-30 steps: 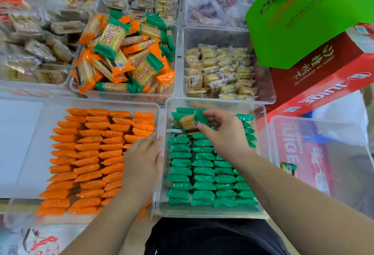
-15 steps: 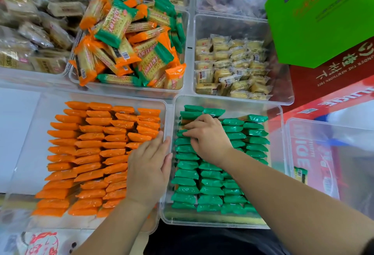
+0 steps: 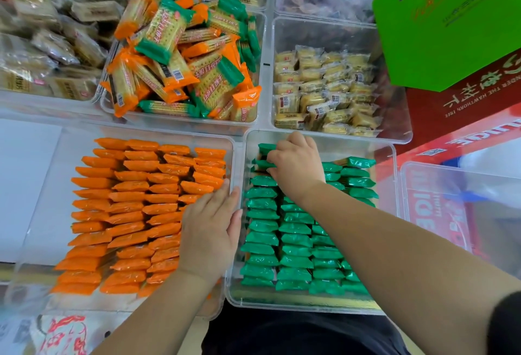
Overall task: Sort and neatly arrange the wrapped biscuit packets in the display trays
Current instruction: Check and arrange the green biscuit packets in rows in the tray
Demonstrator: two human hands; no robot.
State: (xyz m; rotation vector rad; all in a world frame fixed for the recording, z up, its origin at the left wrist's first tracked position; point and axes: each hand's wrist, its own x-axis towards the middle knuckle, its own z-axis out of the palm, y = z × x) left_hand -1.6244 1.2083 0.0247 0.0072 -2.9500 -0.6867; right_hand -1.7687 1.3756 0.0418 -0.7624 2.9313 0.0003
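Two clear trays sit in front of me. The left tray (image 3: pixel 42 213) holds neat rows of orange biscuit packets (image 3: pixel 132 208). The right tray (image 3: pixel 386 185) holds rows of green biscuit packets (image 3: pixel 293 242). My left hand (image 3: pixel 208 230) rests flat with straight fingers on the orange packets at that tray's right wall. My right hand (image 3: pixel 296 166) is at the far left end of the green rows, fingers curled onto the top green packets (image 3: pixel 263 154); its fingertips are hidden, so the hold is unclear.
Behind stands a tray of mixed orange and green cracker packets (image 3: pixel 183 58), a tray of small yellow packets (image 3: pixel 324 87) and a tray of brown packets (image 3: pixel 50 53). A green bag (image 3: pixel 451 22) and red juice cartons (image 3: pixel 462 118) crowd the right.
My right hand brought a green packet down to the far end of the green rows and now presses there. My left hand stayed on the orange packets.
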